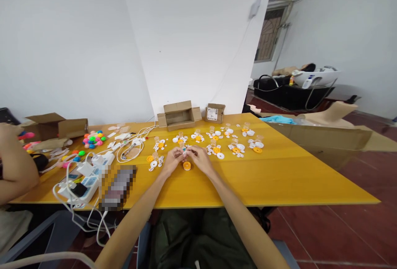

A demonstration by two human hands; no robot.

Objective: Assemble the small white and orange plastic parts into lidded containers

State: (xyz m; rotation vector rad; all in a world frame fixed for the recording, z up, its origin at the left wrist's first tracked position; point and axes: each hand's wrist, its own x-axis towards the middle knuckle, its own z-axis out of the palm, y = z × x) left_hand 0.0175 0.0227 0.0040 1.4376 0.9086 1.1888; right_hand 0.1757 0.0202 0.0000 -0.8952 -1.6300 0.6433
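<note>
My left hand point(173, 160) and my right hand point(199, 157) meet over the table, fingertips pinched together. Between them is a small white piece point(185, 152) with a bit of teal; its kind is too small to make out. Just below the fingers an orange round cup-like part point(186, 165) with a white rim sits on the table. Around the hands lie groups of loose parts: orange rings point(150, 159), white discs point(220, 156), clear plastic cups point(213, 142) and small white pieces with dark marks point(161, 161).
An open cardboard box point(179, 122) and a smaller box point(214, 114) stand at the back. At left are a power strip point(96, 178) with cables, a pixelated phone point(118, 188), colourful balls point(94, 139) and another person's arm point(17, 165).
</note>
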